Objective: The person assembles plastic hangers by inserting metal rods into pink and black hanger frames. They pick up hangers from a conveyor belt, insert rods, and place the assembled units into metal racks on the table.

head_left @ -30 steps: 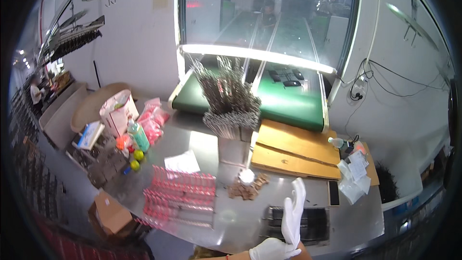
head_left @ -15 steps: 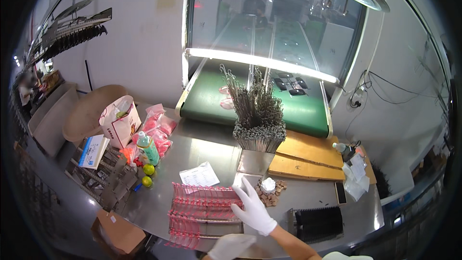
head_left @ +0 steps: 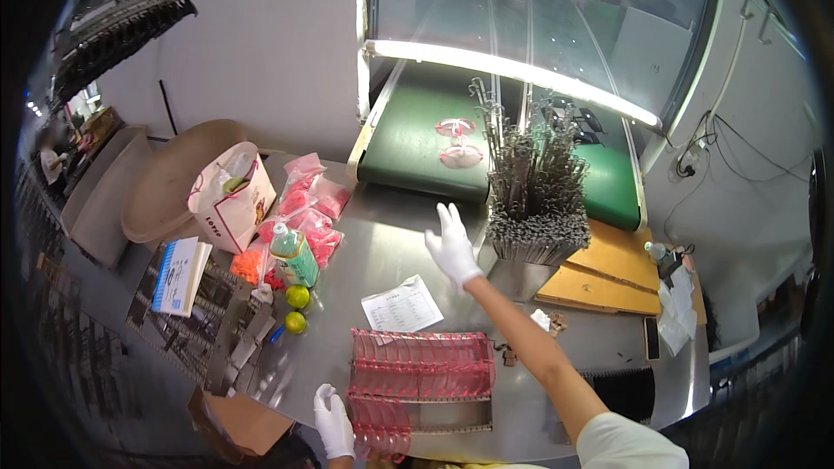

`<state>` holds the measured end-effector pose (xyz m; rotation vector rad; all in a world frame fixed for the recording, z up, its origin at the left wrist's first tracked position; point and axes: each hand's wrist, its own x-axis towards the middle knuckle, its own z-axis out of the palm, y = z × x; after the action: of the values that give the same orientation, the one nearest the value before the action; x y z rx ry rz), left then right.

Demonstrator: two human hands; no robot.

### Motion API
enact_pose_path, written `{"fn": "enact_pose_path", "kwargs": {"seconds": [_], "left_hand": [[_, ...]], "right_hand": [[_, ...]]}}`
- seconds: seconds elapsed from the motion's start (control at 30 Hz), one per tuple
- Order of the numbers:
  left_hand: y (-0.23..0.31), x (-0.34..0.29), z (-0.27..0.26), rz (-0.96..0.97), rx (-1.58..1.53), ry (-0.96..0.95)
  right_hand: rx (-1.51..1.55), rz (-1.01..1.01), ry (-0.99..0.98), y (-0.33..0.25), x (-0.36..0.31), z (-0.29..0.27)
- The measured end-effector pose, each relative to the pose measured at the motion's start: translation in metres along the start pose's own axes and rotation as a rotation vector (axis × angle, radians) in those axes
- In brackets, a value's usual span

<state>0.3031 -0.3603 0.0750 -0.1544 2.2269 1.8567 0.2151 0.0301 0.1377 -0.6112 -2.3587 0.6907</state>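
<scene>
Fingers of the gloved right hand spread wide, empty, above the steel table near the green conveyor belt; left hand rests loosely open against the pink tray rack at the table's front edge

A shiny grey metal counter fills the middle, meeting a green conveyor belt that runs under a long bright white strip light. A plain white wall stands behind at left.
</scene>
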Motion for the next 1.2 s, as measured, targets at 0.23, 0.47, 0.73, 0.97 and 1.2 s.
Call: {"fn": "enact_pose_path", "kwargs": {"seconds": [0.23, 0.47, 0.73, 0.97, 1.2], "left_hand": [[-0.036, 0.063, 0.006, 0.126, 0.192, -0.126], [-0.04, 0.073, -0.001, -0.067, 0.227, -0.421], [-0.048, 0.071, 0.007, -0.227, 0.085, -0.298], [0.008, 0.078, 0.012, 0.057, 0.028, -0.194], [0.135, 0.031, 0.044, 0.267, -0.121, -0.26]], "right_hand": [[-0.61, 0.233, 0.11, 0.076, 0.156, 0.085], [-0.076, 0.343, 0.504, 0.17, 0.251, 0.109], [-0.43, 0.163, 0.532, 0.141, 0.251, 0.117], [1.18, 0.216, 0.322, -0.069, 0.107, 0.035], [1.132, 0.17, 0.029, -0.147, -0.029, -0.138]]}}
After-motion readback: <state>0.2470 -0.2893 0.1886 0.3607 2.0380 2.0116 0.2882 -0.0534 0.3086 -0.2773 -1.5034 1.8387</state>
